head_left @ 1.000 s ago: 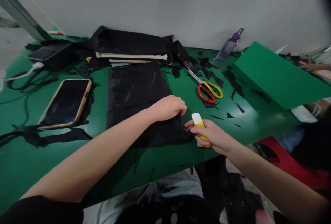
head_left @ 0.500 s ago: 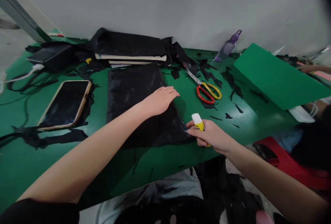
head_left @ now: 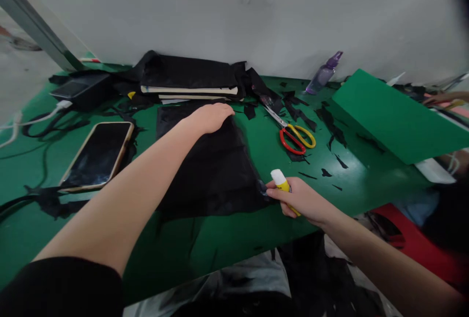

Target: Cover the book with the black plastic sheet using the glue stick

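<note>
The black sheet (head_left: 216,170) at mid-frame, probably limp, is best held by its edges; it is partly covered by the seemingly flat left hand (head_left: 212,117), the glue stick (head_left: 281,181) gripped by the right hand (head_left: 298,196).

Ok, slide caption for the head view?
Left hand over a black sheet, right hand at its near corner holding a white-capped tube.

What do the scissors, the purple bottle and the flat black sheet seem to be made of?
Scissors: blades probably steel, with a grey shine; handles likely smooth plastic, evenly coloured.
Purple bottle: probably plastic, glossy and translucent.
Flat black sheet: perhaps fabric or plastic, dull with soft creases.
</note>
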The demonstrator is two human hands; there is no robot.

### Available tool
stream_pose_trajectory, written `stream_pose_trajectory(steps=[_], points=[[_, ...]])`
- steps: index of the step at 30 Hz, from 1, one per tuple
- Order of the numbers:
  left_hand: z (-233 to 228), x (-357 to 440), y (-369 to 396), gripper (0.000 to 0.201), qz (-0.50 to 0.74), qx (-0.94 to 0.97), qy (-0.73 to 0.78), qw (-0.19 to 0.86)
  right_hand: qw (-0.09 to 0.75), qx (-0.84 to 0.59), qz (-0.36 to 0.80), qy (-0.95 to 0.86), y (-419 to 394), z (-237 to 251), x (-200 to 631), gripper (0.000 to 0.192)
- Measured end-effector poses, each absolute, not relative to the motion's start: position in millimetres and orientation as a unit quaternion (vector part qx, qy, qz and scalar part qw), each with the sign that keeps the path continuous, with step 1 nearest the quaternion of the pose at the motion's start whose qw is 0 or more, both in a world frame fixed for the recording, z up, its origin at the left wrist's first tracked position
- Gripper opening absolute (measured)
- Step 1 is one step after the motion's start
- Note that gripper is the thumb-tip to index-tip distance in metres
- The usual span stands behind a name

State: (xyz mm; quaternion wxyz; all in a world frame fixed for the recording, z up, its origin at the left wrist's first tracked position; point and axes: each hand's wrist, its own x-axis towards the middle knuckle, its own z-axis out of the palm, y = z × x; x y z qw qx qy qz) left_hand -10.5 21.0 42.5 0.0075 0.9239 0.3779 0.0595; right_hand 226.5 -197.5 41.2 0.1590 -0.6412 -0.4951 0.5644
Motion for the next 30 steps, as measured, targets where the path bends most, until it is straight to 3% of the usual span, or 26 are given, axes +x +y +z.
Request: stream_pose_trajectory(steps=[9, 30], points=[[19.0, 2.0, 28.2, 0.038, 0.184, 0.929, 0.320, -0.023, 0.156, -0.625, 0.598, -0.478, -197.0, 43.1, 224.8, 0.031], [14.9, 0.6, 29.1, 0.027, 0.242, 0.918, 0.314, -0.020, 0.176, -0.634, 0.602, -0.452, -198.8, 48.9, 218.1, 0.021]])
